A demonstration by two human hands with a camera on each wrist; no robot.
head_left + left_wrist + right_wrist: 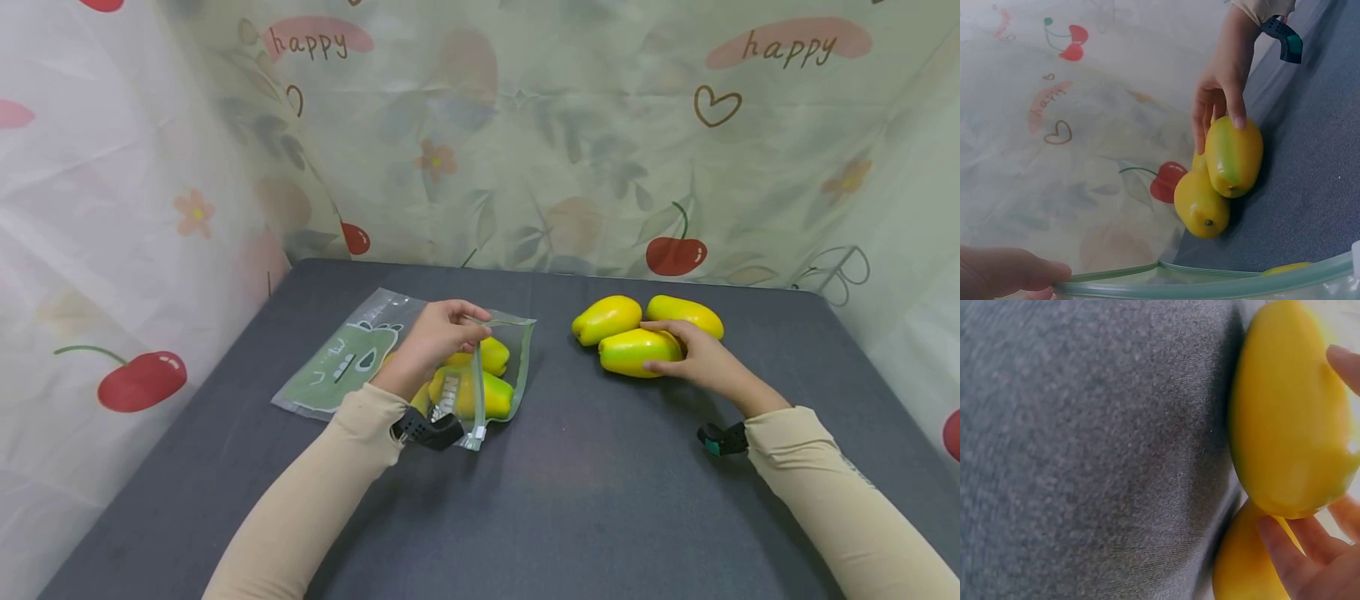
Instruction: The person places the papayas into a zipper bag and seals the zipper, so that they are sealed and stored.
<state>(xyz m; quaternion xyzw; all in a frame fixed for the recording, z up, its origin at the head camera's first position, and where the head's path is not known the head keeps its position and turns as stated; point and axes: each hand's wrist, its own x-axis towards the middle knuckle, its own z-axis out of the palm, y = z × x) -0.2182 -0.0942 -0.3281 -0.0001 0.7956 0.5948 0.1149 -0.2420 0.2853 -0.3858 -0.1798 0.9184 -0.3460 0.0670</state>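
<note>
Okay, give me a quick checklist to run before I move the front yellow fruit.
1. Left grip pinching the bag at its rim: ok.
2. Bag mouth open: ok.
3. Right grip on the front fruit: ok.
4. Grip firm enough to lift: cannot tell.
5. Front fruit free of the back-left fruit: cannot tell; they overlap in view.
6. All fruit bagged: not ok; three remain outside.

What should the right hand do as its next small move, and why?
Probably the right hand should lift the front papaya-shaped fruit gently: it grips that fruit, while the left hand holds the zip bag by its open mouth, and similar fruits are inside.
</note>
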